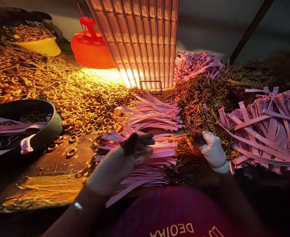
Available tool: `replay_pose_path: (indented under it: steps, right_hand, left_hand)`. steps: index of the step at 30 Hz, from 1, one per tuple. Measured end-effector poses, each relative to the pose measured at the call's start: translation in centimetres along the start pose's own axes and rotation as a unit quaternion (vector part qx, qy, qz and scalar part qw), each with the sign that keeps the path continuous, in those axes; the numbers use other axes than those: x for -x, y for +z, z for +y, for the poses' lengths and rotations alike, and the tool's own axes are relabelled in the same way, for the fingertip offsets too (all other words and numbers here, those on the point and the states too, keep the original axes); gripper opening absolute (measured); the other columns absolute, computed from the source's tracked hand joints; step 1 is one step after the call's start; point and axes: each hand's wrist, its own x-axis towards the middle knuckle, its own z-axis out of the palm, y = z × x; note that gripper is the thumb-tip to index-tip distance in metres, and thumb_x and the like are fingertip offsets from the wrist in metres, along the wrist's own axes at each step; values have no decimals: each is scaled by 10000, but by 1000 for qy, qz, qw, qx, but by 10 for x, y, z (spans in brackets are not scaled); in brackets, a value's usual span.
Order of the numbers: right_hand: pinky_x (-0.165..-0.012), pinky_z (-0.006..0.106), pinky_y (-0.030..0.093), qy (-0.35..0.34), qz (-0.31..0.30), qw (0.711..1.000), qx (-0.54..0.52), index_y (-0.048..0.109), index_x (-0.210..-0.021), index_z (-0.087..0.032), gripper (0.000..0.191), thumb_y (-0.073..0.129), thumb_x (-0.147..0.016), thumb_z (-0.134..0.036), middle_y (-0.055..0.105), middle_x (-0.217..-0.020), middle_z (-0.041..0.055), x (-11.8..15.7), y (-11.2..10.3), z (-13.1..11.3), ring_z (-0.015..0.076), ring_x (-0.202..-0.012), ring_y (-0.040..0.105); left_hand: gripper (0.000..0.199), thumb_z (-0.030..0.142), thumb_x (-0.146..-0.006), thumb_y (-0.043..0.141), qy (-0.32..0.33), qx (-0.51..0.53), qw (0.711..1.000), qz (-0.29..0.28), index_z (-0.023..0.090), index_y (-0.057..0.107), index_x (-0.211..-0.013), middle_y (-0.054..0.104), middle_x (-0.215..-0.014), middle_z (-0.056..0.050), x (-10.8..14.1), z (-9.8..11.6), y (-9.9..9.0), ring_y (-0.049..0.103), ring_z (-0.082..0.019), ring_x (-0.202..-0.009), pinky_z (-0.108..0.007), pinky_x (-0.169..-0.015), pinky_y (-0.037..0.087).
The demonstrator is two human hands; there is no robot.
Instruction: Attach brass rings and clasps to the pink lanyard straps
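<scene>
Both hands wear pale gloves with dark fingertips. My left hand is over the left part of the pink straps with metal clasps, its fingers blurred and pointing right; whether they hold anything is hard to make out. My right hand is closed at the right ends of the straps, beside a cluster of orange-lit metal clasps. Its dark fingertips are pressed together, and what they hold is too small to name. The straps lie in stacked bundles between and below the hands.
Metal rings cover the left and back. A dark bowl with straps stands left, a yellow bowl behind. A red lamp hangs beside a ribbed panel. More pink straps are piled right, near dark metal clasps.
</scene>
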Motion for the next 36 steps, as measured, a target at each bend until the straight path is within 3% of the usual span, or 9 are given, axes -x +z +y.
replay_pose_path:
  steps: [3, 6, 15, 18, 21, 27, 30, 33, 36]
  right_hand:
    - [-792, 312, 525, 32, -97, 993, 57, 727, -1135, -167, 275, 618, -892, -234, 756, -932, 97, -19, 19, 7, 239, -862, 689]
    - [-785, 282, 531, 18, -161, 987, -3, 732, -1066, -191, 273, 601, -831, -139, 765, -939, 66, -22, 34, 10, 212, -853, 690]
    - [-1000, 375, 549, 11, -59, 952, -299, 690, -1221, -217, 459, 510, -816, -98, 735, -1188, 44, 9, 17, -13, 215, -1071, 693]
    - [-1014, 374, 537, -20, -58, 956, -286, 674, -1259, -226, 450, 527, -854, -96, 720, -1221, 56, 13, 13, -32, 218, -1115, 679]
    - [-1005, 383, 533, -53, -45, 970, -231, 633, -1326, -227, 466, 549, -883, -111, 715, -1209, 78, 13, 13, -48, 222, -1100, 678]
    - [-950, 351, 555, -112, -70, 965, -226, 617, -1346, -248, 504, 665, -854, -148, 714, -1203, 73, 8, 12, -69, 219, -1064, 684]
    - [-943, 362, 562, -62, -64, 960, -264, 618, -1342, -251, 523, 711, -833, -175, 717, -1183, 61, 9, 14, -68, 222, -1037, 688]
    - [-873, 343, 592, 20, -79, 921, -381, 627, -1318, -254, 483, 737, -848, -258, 725, -1165, 52, 7, 17, -64, 212, -990, 698]
    - [-781, 305, 605, 75, -99, 880, -459, 668, -1242, -244, 400, 742, -862, -345, 739, -1086, 47, 2, 17, -64, 188, -906, 703]
  left_hand:
    - [421, 424, -843, 683, -92, 161, 978, -98, 110, 752, -1115, 756, -1109, -189, -21, -10, 28, 731, -287, -984, -353, -776, 611]
    - [359, 193, -769, 751, -125, 249, 948, -152, 109, 754, -1118, 767, -1060, -163, -28, -15, 46, 743, -242, -910, -290, -734, 597]
    - [379, 241, -737, 834, -57, 175, 976, -119, 125, 720, -1079, 749, -859, -104, -18, -19, 52, 638, -110, -586, -161, -433, 359]
    - [415, 261, -828, 733, -40, 132, 982, -132, 154, 672, -1224, 768, -971, -129, -14, -18, 52, 635, -112, -602, -172, -451, 361]
    - [472, 214, -889, 601, 8, 45, 988, -150, 177, 603, -1359, 772, -885, -90, -9, -16, 52, 556, -90, -521, -180, -449, 354]
    - [585, 107, -817, 567, 96, -37, 982, -161, 174, 603, -1396, 741, -739, -29, -7, -15, 54, 620, -132, -575, -214, -526, 460]
    - [556, 163, -830, 614, 49, 38, 975, -212, 183, 598, -1386, 777, -927, -89, -8, -18, 51, 700, -190, -710, -268, -612, 538]
    - [487, 198, -826, 682, 25, 84, 976, -201, 177, 625, -1309, 743, -1135, -138, -7, -20, 47, 713, -200, -782, -271, -621, 552]
    - [353, 250, -858, 708, 49, 59, 985, -152, 159, 666, -1197, 742, -1005, -98, -8, -21, 44, 628, -119, -639, -227, -552, 494]
